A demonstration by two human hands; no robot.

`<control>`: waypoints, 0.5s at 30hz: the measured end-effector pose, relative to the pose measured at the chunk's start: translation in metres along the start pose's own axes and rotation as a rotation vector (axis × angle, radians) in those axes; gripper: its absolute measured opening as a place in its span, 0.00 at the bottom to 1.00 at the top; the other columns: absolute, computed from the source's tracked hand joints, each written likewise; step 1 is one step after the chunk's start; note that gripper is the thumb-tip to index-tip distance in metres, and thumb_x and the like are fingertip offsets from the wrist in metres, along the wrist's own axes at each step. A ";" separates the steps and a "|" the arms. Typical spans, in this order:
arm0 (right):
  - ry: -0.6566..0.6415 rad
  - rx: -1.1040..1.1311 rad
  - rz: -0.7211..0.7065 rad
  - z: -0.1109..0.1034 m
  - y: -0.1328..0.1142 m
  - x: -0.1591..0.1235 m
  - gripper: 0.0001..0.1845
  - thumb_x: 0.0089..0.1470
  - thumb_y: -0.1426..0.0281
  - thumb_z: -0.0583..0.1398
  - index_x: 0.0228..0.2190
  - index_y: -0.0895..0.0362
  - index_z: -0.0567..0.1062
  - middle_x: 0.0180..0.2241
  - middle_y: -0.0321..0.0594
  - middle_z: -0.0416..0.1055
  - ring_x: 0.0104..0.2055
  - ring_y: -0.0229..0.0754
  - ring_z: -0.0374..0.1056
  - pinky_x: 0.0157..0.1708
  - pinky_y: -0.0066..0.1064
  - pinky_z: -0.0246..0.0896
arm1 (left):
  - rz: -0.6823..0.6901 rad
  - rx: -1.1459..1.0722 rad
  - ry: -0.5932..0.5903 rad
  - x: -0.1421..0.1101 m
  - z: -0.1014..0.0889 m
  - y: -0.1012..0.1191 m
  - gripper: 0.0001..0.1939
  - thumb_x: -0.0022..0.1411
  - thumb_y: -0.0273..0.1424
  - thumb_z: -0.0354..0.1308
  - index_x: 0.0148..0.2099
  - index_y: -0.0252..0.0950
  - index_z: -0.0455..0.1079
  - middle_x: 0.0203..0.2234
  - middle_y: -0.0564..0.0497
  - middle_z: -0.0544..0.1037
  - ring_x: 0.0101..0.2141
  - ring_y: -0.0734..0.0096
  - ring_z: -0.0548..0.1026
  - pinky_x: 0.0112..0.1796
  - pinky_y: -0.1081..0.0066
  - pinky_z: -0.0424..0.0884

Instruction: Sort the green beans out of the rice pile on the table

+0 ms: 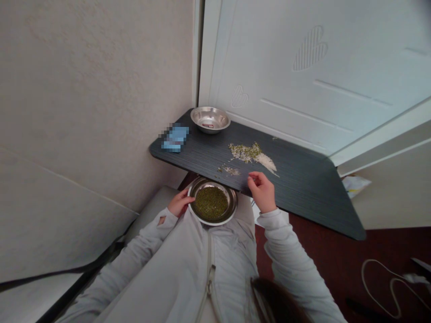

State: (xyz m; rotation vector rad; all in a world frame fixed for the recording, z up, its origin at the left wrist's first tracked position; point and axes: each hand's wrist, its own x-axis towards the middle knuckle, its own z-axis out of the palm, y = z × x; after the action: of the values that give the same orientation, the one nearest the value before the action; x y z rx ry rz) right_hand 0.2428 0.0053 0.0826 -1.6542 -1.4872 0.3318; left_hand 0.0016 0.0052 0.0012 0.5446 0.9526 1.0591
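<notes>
A metal bowl (233,204) rests on my lap, under the front edge of the dark table. Small green beans (211,202) cover its bottom. My left hand (180,202) grips its left rim, thumb on the upper side. Over the table's front edge, my right hand (261,190) has its fingers curled together; whatever is between them is hidden. Just left of that hand lies a small scatter of pale and green grains (230,170). Farther back is a larger pile of mixed green beans and white grains (245,152), with a white streak of grains (267,162) to its right.
A second metal bowl (210,120) stands at the back left of the dark table (303,188). Beside it lies a blue packet (175,138), partly pixelated. A wall rises on the left, a white door (269,67) behind. A white cable (380,264) loops on the floor at right.
</notes>
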 end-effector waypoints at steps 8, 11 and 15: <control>0.035 0.046 0.050 0.007 0.000 0.015 0.11 0.41 0.67 0.52 0.28 0.58 0.68 0.23 0.36 0.65 0.21 0.32 0.57 0.24 0.26 0.54 | 0.001 -0.008 -0.007 -0.002 0.002 0.001 0.21 0.33 0.23 0.60 0.36 0.31 0.67 0.26 0.50 0.75 0.34 0.63 0.70 0.40 0.63 0.61; 0.027 0.095 0.067 0.011 -0.002 0.019 0.11 0.40 0.67 0.52 0.28 0.59 0.68 0.24 0.36 0.65 0.21 0.32 0.57 0.24 0.25 0.54 | 0.004 -0.012 -0.007 -0.002 0.002 0.001 0.21 0.33 0.23 0.60 0.36 0.31 0.67 0.26 0.50 0.74 0.34 0.63 0.70 0.41 0.63 0.60; 0.027 0.137 0.081 0.017 -0.004 0.020 0.11 0.40 0.67 0.52 0.28 0.59 0.68 0.23 0.35 0.64 0.21 0.31 0.57 0.24 0.25 0.54 | 0.006 -0.008 -0.005 -0.003 0.002 0.001 0.22 0.33 0.23 0.60 0.37 0.31 0.67 0.26 0.50 0.74 0.35 0.62 0.70 0.41 0.63 0.60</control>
State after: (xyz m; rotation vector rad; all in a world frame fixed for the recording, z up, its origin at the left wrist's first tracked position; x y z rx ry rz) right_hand 0.2338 0.0301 0.0825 -1.6058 -1.3503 0.4444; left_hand 0.0026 0.0035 0.0046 0.5434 0.9420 1.0663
